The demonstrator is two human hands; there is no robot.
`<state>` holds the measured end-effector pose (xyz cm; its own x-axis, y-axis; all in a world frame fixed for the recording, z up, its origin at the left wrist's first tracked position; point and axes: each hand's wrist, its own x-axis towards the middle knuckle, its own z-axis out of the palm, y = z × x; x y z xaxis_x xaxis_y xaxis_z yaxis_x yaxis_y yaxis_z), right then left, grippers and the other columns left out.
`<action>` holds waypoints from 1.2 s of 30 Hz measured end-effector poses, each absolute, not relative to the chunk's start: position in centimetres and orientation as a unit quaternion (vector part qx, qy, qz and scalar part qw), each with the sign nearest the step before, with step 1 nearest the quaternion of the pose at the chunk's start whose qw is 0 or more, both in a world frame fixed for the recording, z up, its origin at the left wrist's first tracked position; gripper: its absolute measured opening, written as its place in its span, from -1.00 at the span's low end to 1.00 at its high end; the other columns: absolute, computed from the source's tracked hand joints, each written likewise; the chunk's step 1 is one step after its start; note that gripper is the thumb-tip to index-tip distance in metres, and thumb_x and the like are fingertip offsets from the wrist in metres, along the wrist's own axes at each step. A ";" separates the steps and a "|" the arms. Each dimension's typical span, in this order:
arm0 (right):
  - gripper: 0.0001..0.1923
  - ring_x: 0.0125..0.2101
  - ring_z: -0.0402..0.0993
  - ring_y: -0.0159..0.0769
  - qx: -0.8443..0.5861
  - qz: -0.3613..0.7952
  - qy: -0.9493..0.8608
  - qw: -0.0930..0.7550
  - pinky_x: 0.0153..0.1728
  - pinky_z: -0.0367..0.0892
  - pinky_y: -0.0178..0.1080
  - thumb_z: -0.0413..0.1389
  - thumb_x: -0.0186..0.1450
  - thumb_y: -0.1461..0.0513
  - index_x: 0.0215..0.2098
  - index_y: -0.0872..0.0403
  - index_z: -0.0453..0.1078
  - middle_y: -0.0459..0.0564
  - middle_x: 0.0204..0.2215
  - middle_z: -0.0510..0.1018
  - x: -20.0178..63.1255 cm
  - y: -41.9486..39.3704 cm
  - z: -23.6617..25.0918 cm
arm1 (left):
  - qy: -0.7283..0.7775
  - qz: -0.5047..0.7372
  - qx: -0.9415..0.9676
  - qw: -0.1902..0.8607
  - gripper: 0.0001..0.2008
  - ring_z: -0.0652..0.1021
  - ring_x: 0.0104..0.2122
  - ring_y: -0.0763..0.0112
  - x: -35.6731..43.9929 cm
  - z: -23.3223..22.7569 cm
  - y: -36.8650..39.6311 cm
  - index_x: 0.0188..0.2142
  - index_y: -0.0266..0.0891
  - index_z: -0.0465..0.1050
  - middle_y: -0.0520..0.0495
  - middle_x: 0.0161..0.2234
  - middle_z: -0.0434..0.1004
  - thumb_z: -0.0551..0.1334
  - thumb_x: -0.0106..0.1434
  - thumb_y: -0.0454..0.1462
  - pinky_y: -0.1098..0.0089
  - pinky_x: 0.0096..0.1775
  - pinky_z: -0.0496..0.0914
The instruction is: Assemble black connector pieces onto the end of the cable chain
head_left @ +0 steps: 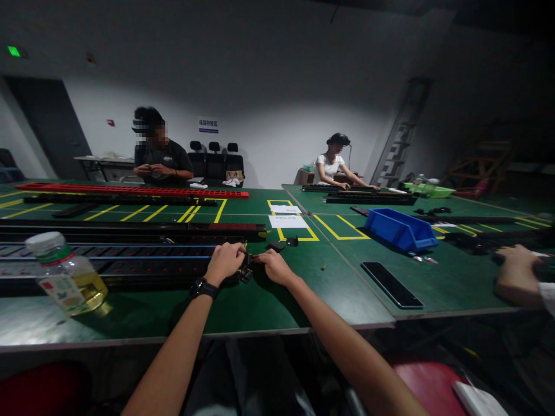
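Note:
My left hand, with a black watch on its wrist, curls its fingers around the end of a long black rail and a small black part there. From the other side my right hand is closed in a pinch, its fingertips meeting the same part. What lies between those right fingertips is too small to make out. The long black rail, with blue lines and red dots along it, stretches left from my hands. Just beyond my fingers lie two small black pieces beside white paper labels.
A drink bottle stands at the left front. To the right are a phone, a blue bin and a small brass-coloured bit. A co-worker's hand rests at the far right. Two people sit across the green table.

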<state>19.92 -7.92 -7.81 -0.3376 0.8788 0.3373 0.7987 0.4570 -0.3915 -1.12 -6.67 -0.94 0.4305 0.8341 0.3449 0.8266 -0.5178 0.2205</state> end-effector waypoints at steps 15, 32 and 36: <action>-0.43 0.03 0.35 -0.09 -0.509 0.047 -0.838 0.193 -0.05 0.24 -0.12 -0.06 0.34 0.47 0.16 -0.03 0.54 0.07 0.00 0.62 19.5 -9.1 -6.6 | 0.497 0.201 0.844 0.002 -0.67 0.63 -0.08 0.13 -1.0 -1.3 -6.3 -0.13 -0.10 0.60 -0.10 -0.15 0.70 0.04 0.37 -0.30 0.17 0.02 0.39; -0.60 0.02 0.43 -0.13 -0.565 0.031 -0.773 0.286 0.04 0.29 -0.19 0.04 0.30 0.43 -0.01 0.06 0.58 0.07 0.02 0.61 20.2 -8.2 -7.6 | 0.493 0.348 0.792 -0.093 -0.78 0.53 -0.17 0.12 -1.4 -1.9 -7.0 -0.31 -0.15 0.51 -0.12 -0.29 0.63 0.09 0.32 -0.37 0.19 -0.12 0.34; -0.65 0.00 0.45 -0.10 -0.603 0.033 -0.755 0.255 0.01 0.30 -0.18 0.05 0.34 0.36 -0.02 0.05 0.60 0.09 0.00 0.62 20.4 -8.3 -7.2 | 0.442 0.429 0.776 -0.137 -0.76 0.50 -0.24 0.16 -1.6 -2.1 -7.6 -0.44 -0.15 0.40 -0.10 -0.41 0.55 0.07 0.31 -0.40 0.19 -0.12 0.32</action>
